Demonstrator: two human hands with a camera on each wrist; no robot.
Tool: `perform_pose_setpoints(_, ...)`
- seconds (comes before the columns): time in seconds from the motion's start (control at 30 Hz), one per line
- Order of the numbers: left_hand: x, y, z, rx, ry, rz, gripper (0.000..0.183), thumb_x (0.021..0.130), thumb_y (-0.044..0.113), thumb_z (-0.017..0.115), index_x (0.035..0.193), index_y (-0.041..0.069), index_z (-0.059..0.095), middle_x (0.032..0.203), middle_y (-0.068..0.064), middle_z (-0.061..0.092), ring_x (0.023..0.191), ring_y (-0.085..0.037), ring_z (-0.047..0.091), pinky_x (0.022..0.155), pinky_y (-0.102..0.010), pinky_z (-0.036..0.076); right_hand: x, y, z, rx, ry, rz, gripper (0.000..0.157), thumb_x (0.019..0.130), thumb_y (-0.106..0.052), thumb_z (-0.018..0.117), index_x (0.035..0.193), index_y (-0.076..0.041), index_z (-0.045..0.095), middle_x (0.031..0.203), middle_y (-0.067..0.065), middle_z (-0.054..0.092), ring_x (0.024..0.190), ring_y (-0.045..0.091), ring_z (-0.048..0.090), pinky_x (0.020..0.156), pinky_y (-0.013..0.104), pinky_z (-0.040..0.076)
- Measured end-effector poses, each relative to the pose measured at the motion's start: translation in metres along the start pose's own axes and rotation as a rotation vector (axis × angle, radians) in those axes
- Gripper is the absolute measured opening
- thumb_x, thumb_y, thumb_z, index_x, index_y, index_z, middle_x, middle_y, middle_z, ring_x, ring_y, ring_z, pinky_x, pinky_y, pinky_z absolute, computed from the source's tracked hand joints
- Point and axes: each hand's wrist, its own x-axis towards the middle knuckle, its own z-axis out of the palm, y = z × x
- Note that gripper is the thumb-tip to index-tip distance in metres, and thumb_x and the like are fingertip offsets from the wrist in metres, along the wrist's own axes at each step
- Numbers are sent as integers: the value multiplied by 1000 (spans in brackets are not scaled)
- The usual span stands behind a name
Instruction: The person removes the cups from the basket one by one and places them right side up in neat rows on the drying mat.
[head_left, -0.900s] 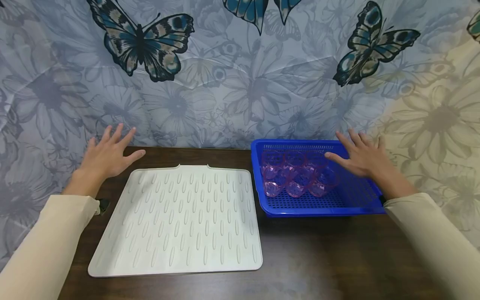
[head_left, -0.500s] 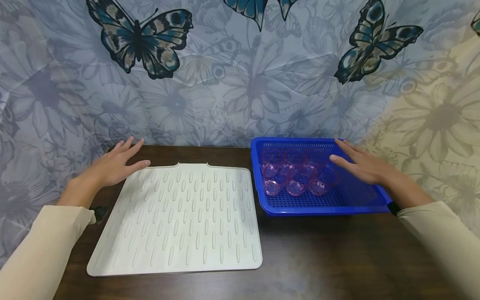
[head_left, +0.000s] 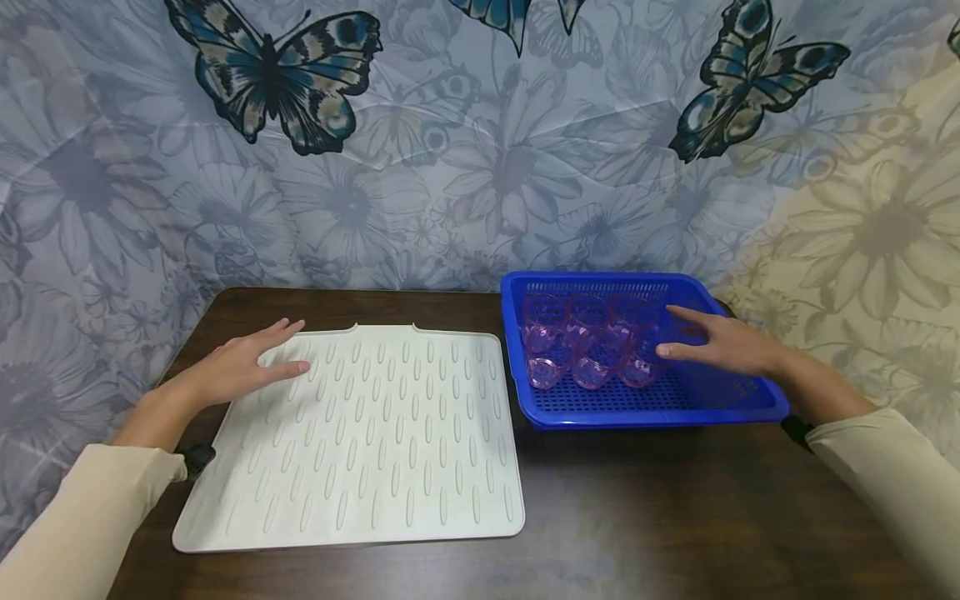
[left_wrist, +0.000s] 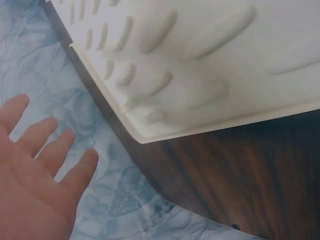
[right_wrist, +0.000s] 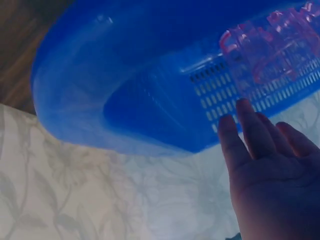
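Right hand [head_left: 716,342], thumb and fingers apart, is nearer the clear pink cups [head_left: 591,373], just left of it in the blue basket [head_left: 645,419], long axis left-right; left hand [head_left: 232,365], fingers extended, nothing held, is by the white mat's [head_left: 397,467] far-left corner.

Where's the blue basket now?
Head view: the blue basket sits on the table, right of the white tray, with the right hand at its right end.
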Motion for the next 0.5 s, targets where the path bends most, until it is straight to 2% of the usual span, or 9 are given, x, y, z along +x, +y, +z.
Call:
perform_pose_setpoints(0.17,-2,-6,10,-12,-19,17,90,90,56,65,158,11,27,161,-28,17,142,-57,20,103,-77,16,0,1,3,15,-4,-23,89,94,-43,67,155,5,24,152,36,32,130,55,43,91,62,47)
perform_pose_setpoints(0.37,-5,-15,22,26,-14,36,95,85,57,72,156,8,33,159,-31,21,139,-58,25,101,-75,25,3,3,7,-1,-12,-57,89,89,-40,74,151,9,31,148,37,37,126,54,48,90,59,49)
perform_pose_setpoints(0.5,-8,-19,29,38,-32,36,99,81,60,74,155,8,34,158,-32,22,139,-58,24,100,-75,27,6,4,10,-43,-7,-81,90,87,-39,77,148,11,34,145,38,41,121,53,53,86,57,51)
